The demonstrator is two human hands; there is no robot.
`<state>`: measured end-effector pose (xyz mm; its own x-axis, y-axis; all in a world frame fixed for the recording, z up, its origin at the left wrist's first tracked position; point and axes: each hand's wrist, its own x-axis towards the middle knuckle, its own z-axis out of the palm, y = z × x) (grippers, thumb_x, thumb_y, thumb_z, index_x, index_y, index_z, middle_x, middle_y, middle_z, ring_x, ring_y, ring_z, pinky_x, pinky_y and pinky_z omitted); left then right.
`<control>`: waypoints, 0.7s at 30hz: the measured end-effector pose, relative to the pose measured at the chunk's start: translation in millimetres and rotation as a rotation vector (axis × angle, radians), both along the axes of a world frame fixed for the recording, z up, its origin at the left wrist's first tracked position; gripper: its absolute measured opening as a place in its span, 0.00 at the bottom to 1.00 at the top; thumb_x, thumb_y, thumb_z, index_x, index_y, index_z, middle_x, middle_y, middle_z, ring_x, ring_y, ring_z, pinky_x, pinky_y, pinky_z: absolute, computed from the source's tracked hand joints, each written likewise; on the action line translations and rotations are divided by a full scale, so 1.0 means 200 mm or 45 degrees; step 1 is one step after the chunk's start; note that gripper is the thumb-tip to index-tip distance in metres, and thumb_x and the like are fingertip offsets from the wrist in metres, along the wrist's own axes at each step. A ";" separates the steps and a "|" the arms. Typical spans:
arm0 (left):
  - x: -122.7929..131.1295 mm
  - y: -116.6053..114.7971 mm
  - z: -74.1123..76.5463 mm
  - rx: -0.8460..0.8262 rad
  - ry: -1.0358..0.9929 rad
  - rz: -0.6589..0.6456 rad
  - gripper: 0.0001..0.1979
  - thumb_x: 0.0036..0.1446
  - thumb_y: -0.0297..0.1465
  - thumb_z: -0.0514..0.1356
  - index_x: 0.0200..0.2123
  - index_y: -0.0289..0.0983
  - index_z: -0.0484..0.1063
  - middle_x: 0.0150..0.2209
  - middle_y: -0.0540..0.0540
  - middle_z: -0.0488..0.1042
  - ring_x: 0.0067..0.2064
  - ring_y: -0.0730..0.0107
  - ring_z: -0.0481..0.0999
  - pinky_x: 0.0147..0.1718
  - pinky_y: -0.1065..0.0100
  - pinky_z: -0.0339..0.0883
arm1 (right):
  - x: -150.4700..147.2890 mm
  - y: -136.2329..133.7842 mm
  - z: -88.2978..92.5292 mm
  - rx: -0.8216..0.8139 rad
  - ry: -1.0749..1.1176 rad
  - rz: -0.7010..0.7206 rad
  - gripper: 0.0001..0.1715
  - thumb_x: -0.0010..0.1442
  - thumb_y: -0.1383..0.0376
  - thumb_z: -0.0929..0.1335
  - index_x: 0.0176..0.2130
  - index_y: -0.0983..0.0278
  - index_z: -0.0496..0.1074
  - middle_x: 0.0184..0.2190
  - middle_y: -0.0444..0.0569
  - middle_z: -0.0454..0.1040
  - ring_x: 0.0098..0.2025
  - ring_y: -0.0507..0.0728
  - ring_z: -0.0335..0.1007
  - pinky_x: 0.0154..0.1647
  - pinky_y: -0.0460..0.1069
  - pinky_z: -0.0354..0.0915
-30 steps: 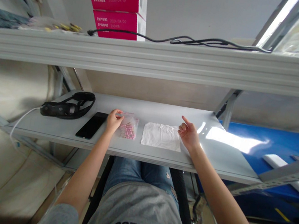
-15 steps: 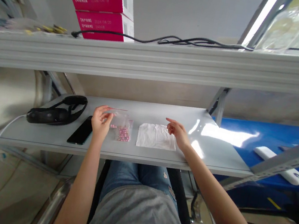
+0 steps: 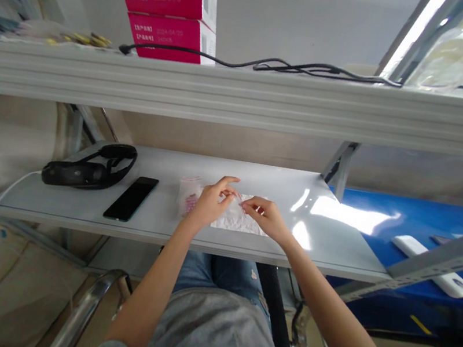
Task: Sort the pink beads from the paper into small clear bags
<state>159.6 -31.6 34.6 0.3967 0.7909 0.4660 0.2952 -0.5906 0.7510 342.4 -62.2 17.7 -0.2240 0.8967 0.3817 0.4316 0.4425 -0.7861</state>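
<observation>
Over a crumpled white sheet [image 3: 228,221], my left hand [image 3: 213,200] pinches a thin red string [image 3: 238,199] between thumb and finger, its other fingers lifted. My right hand [image 3: 266,214] comes in from the right with its fingertips closed together on the same string. The two hands are close together, with a short bit of string between them. Just left of my left hand lies a clear zip bag [image 3: 187,190] with pink beads [image 3: 190,202] inside, partly hidden by that hand.
A black phone [image 3: 131,199] and a black headset-like device [image 3: 86,171] with a white cable lie at the left of the grey table [image 3: 165,227]. Above crosses a shelf beam [image 3: 243,102] bearing red boxes [image 3: 168,34] and black cables [image 3: 283,65]. A white device [image 3: 432,267] lies at right.
My left hand has moved right with the red string, from beside the bead bag to the white sheet. My right hand has closed its fingertips on the string.
</observation>
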 end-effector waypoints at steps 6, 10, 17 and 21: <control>0.03 -0.01 0.00 0.296 0.049 0.273 0.07 0.52 0.30 0.58 0.36 0.39 0.67 0.37 0.47 0.73 0.39 0.69 0.70 0.42 0.66 0.62 | -0.01 0.03 -0.03 -0.036 0.152 -0.016 0.13 0.55 0.57 0.66 0.28 0.63 0.73 0.22 0.45 0.71 0.24 0.51 0.63 0.24 0.46 0.59; 0.07 -0.06 -0.02 0.205 0.127 0.299 0.13 0.55 0.41 0.55 0.24 0.38 0.64 0.24 0.50 0.67 0.28 0.72 0.65 0.31 0.69 0.59 | -0.01 0.02 -0.02 -0.025 0.241 -0.076 0.15 0.56 0.55 0.65 0.29 0.63 0.73 0.19 0.43 0.67 0.22 0.50 0.60 0.22 0.46 0.57; 0.11 -0.10 -0.04 0.068 0.181 0.107 0.15 0.59 0.41 0.49 0.27 0.39 0.66 0.24 0.51 0.69 0.27 0.73 0.65 0.27 0.70 0.56 | 0.00 -0.04 0.05 0.095 0.082 -0.065 0.15 0.56 0.56 0.65 0.27 0.62 0.74 0.21 0.45 0.71 0.24 0.52 0.63 0.24 0.47 0.57; 0.11 -0.10 -0.03 0.073 0.191 0.087 0.16 0.61 0.37 0.46 0.27 0.39 0.66 0.24 0.50 0.69 0.26 0.72 0.65 0.26 0.70 0.55 | 0.01 -0.05 0.07 0.141 0.000 -0.058 0.15 0.57 0.57 0.65 0.26 0.61 0.75 0.24 0.46 0.74 0.25 0.53 0.65 0.26 0.47 0.59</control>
<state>181.5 -51.5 27.8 0.4116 0.7923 0.4503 0.4424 -0.6057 0.6613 344.7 -72.4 31.2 -0.1842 0.8581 0.4792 0.4533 0.5068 -0.7333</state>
